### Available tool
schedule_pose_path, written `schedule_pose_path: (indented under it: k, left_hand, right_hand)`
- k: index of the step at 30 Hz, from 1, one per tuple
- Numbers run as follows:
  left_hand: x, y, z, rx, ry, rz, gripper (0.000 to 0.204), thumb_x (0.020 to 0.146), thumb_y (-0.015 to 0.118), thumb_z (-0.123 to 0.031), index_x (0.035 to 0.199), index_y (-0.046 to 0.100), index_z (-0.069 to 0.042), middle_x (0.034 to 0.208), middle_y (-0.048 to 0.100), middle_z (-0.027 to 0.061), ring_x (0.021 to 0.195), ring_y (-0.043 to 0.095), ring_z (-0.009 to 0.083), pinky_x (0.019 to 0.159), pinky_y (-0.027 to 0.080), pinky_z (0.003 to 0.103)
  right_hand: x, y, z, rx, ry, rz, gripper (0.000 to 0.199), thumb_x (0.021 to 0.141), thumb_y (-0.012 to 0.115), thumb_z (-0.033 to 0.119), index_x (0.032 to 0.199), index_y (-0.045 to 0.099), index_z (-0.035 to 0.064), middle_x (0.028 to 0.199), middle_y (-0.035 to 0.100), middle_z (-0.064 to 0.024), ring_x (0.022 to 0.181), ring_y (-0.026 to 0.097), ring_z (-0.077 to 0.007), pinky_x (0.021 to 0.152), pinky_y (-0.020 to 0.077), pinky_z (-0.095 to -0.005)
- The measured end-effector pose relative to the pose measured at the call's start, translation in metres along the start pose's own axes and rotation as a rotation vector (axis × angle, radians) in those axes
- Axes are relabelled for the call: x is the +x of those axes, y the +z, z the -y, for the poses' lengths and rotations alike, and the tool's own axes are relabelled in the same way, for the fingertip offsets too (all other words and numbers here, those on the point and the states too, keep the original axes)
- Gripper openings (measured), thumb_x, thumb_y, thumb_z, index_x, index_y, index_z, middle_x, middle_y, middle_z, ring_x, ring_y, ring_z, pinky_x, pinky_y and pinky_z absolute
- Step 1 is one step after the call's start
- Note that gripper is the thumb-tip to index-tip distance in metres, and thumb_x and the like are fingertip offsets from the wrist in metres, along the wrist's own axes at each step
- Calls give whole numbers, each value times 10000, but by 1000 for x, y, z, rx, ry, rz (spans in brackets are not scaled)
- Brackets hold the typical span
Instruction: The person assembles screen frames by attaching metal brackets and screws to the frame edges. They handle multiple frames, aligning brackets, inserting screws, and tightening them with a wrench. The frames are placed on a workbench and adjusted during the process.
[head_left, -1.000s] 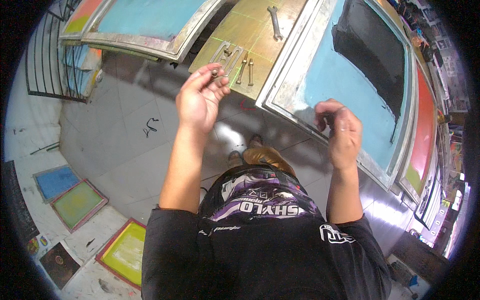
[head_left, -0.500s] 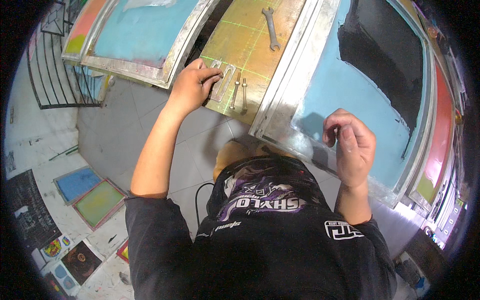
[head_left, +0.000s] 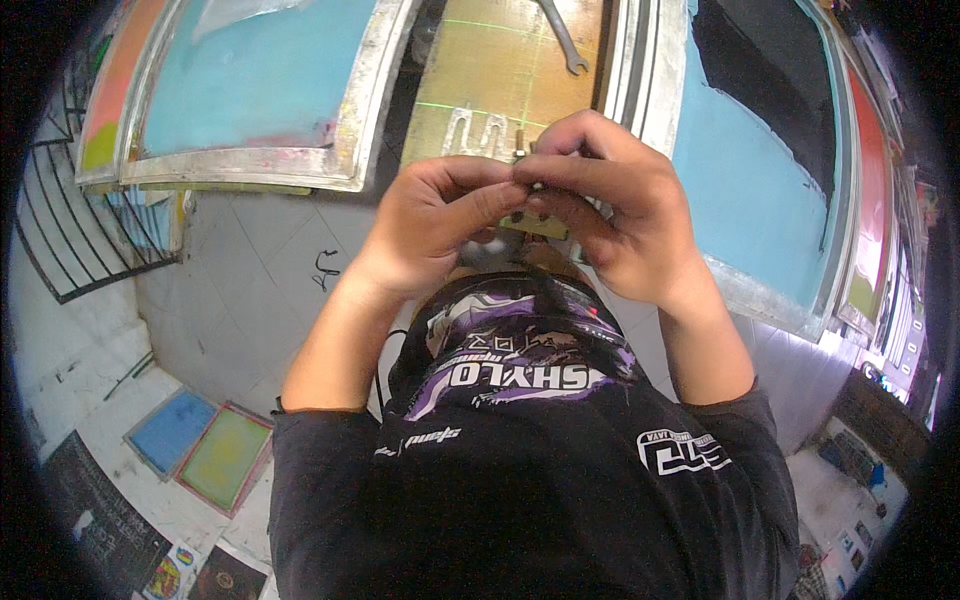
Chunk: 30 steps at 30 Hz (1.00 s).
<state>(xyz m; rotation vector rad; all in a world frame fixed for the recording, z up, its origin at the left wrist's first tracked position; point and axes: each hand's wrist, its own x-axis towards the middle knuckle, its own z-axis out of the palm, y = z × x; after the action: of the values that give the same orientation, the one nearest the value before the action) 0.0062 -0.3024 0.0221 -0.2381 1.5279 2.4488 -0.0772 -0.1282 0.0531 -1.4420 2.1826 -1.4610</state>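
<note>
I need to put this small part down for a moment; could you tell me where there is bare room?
The yellow-green board is bare between the wrench at its top and the metal brackets near both hands. The grey tiled floor below the blue screen frame is also free. It is crowded where the left hand meets the right hand.

Screen-printing frames around a yellow-green board, seen from overhead.

Blue-coated mesh frame point(head_left: 262, 92) with metal rim at upper left; larger blue and black frame point(head_left: 762, 150) at right. Open-ended wrench point(head_left: 560, 38) lying on the yellow-green board point(head_left: 500, 75). Grey tiled floor point(head_left: 240, 300) below, with small blue frame point(head_left: 168, 430) and yellow frame point(head_left: 226, 470) side by side.
</note>
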Motion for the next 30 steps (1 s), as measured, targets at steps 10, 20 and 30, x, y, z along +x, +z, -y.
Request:
schedule_pose_path:
  k: [10,20,30]
  left_hand:
    - [-17,-10,-10,-84,-52,-32,213,872,612,-220,901,647,-12,688,534,-36,577,452,37,540,380,172]
    - [-16,-12,-6,-323,-60,175,226,900,565,-231,840,609,-18,669,511,-35,571,445,36,541,398,189]
    - [-27,-6,-7,33,162,-77,216,885,584,-210,904,659,-8,738,589,-20,613,467,23,538,391,180]
  right_hand:
    - [-1,46,10,254,76,-339,220,714,589,-123,913,637,-43,895,578,-126,840,562,-194,719,463,-261]
    - [-2,44,22,201,83,-345,186,722,640,-23,907,661,-21,847,627,-120,776,608,-201,692,479,-275]
    - [-1,38,25,116,158,-243,159,738,628,8,891,663,-16,802,635,-131,737,621,-225,661,481,-278]
